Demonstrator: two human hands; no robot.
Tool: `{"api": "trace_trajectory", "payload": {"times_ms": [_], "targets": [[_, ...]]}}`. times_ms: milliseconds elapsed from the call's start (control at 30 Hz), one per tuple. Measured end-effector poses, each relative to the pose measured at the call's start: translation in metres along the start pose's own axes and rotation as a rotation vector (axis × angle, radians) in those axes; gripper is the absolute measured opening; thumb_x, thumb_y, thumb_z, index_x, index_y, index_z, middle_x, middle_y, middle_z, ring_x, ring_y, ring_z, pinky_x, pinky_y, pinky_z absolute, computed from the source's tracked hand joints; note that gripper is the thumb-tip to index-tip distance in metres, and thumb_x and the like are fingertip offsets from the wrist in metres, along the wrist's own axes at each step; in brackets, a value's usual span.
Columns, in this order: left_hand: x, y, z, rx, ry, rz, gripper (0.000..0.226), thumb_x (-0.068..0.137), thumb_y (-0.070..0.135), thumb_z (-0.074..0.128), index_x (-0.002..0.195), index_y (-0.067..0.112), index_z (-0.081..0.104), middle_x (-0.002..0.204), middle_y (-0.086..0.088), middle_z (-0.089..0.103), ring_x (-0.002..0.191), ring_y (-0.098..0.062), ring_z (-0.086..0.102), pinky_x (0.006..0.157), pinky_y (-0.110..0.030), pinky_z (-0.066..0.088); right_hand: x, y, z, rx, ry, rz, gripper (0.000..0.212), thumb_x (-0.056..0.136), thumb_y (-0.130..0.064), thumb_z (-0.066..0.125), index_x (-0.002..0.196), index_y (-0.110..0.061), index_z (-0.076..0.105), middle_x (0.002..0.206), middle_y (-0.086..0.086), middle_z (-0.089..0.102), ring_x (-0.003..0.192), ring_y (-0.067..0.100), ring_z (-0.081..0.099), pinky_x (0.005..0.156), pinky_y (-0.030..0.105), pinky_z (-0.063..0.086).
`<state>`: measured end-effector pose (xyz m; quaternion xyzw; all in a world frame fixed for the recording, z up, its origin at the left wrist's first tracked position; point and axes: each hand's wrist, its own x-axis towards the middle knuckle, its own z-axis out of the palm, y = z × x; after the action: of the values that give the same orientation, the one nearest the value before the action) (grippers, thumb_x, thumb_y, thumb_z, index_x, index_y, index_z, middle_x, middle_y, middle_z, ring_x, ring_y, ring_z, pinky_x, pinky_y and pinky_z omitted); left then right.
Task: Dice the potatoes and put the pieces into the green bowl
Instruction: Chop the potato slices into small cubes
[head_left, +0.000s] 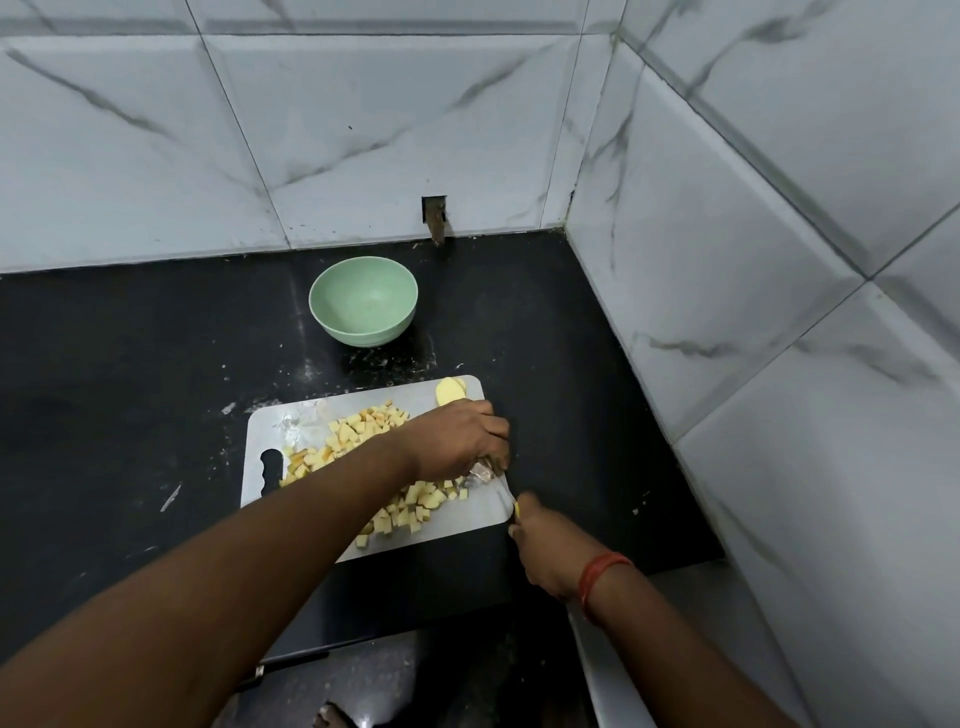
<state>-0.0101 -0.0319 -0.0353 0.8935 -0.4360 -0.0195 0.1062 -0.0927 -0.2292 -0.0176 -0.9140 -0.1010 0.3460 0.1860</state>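
Note:
A grey cutting board (467, 519) lies on the black counter, covered with several yellow potato cubes (358, 431). Potato slices (449, 391) sit at its far right corner. My left hand (457, 441) reaches across the board with curled fingers over something at the right edge; what it holds is hidden. My right hand (545, 545) grips a knife (493, 480) with a yellow handle, its blade lying under my left hand's fingers. The green bowl (363, 301) stands empty behind the board.
Tiled walls close the counter (130, 389) at the back and right, forming a corner. The counter's front edge runs just below the board. Scraps and white specks dot the counter near the bowl.

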Motion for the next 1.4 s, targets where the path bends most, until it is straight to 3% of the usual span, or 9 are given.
{"api": "trace_trajectory", "payload": {"times_ms": [267, 400, 567, 733, 900, 1033, 1200, 1300, 1400], "targets": [[-0.003, -0.001, 0.008, -0.038, 0.025, -0.039, 0.048, 0.072, -0.010, 0.061, 0.104, 0.024, 0.074, 0.102, 0.007, 0.065, 0.086, -0.017, 0.051, 0.075, -0.036, 0.045, -0.020, 0.015, 0.003, -0.037, -0.054, -0.001, 0.025, 0.102, -0.019, 0.035, 0.124, -0.008, 0.039, 0.110, 0.017, 0.060, 0.094, 0.030, 0.059, 0.080, 0.032, 0.045], [-0.009, 0.006, 0.014, -0.056, 0.064, -0.116, 0.047, 0.074, -0.006, 0.065, 0.107, 0.025, 0.074, 0.102, 0.008, 0.064, 0.090, -0.016, 0.050, 0.084, -0.034, 0.043, -0.035, 0.027, -0.006, 0.052, -0.082, 0.006, 0.013, 0.102, -0.023, 0.042, 0.092, -0.016, 0.035, 0.076, 0.003, 0.049, 0.074, 0.022, 0.049, 0.065, 0.027, 0.034], [-0.018, 0.023, 0.025, 0.032, 0.096, -0.353, 0.027, 0.092, 0.027, 0.064, 0.117, 0.025, 0.072, 0.104, 0.005, 0.064, 0.102, -0.019, 0.052, 0.115, -0.043, 0.030, -0.047, 0.032, -0.022, 0.223, -0.027, 0.044, 0.018, 0.101, -0.027, 0.043, 0.088, -0.015, 0.040, 0.067, 0.005, 0.052, 0.049, 0.011, 0.045, 0.040, 0.018, 0.032], [-0.026, 0.038, 0.035, 0.021, 0.211, -0.507, 0.028, 0.087, 0.034, 0.069, 0.113, 0.023, 0.072, 0.100, 0.004, 0.063, 0.104, -0.024, 0.056, 0.118, -0.051, 0.030, -0.035, 0.015, -0.028, 0.311, 0.009, 0.057, 0.016, 0.101, -0.027, 0.041, 0.090, -0.015, 0.040, 0.066, 0.008, 0.055, 0.045, 0.014, 0.047, 0.044, 0.023, 0.037], [-0.032, 0.039, 0.034, 0.006, 0.147, -0.563, 0.039, 0.094, 0.042, 0.042, 0.113, 0.025, 0.072, 0.101, 0.005, 0.063, 0.103, -0.025, 0.056, 0.120, -0.054, 0.024, -0.020, 0.002, -0.017, 0.154, 0.002, 0.085, 0.013, 0.102, -0.025, 0.040, 0.095, -0.014, 0.037, 0.078, 0.006, 0.050, 0.069, 0.022, 0.051, 0.064, 0.027, 0.037], [-0.032, 0.035, 0.035, -0.001, 0.140, -0.557, 0.029, 0.095, 0.043, 0.059, 0.116, 0.026, 0.070, 0.104, 0.004, 0.061, 0.106, -0.025, 0.054, 0.120, -0.052, 0.022, -0.016, -0.005, -0.012, 0.095, -0.011, 0.084, 0.011, 0.103, -0.023, 0.039, 0.097, -0.014, 0.035, 0.082, 0.005, 0.049, 0.077, 0.022, 0.051, 0.070, 0.027, 0.038], [-0.030, 0.034, 0.036, -0.015, 0.191, -0.562, 0.031, 0.090, 0.044, 0.067, 0.114, 0.023, 0.072, 0.103, 0.003, 0.063, 0.102, -0.027, 0.055, 0.114, -0.050, 0.030, -0.014, -0.005, -0.006, 0.056, -0.012, 0.036, 0.021, 0.102, -0.018, 0.037, 0.121, -0.011, 0.041, 0.093, 0.006, 0.052, 0.081, 0.023, 0.052, 0.073, 0.030, 0.044], [-0.029, 0.034, 0.038, -0.003, 0.215, -0.573, 0.030, 0.089, 0.043, 0.069, 0.111, 0.023, 0.072, 0.102, 0.004, 0.064, 0.099, -0.026, 0.054, 0.111, -0.048, 0.032, -0.012, -0.005, -0.005, 0.075, -0.008, 0.062, 0.005, 0.102, -0.022, 0.038, 0.102, -0.017, 0.036, 0.081, 0.002, 0.050, 0.081, 0.026, 0.057, 0.068, 0.029, 0.040], [-0.029, 0.036, 0.037, -0.012, 0.228, -0.577, 0.029, 0.090, 0.040, 0.069, 0.112, 0.021, 0.072, 0.104, 0.003, 0.065, 0.099, -0.025, 0.053, 0.109, -0.048, 0.034, -0.010, -0.002, -0.006, 0.136, 0.041, 0.077, 0.012, 0.103, -0.025, 0.038, 0.097, -0.015, 0.036, 0.080, 0.003, 0.049, 0.074, 0.022, 0.053, 0.065, 0.027, 0.038]]}}
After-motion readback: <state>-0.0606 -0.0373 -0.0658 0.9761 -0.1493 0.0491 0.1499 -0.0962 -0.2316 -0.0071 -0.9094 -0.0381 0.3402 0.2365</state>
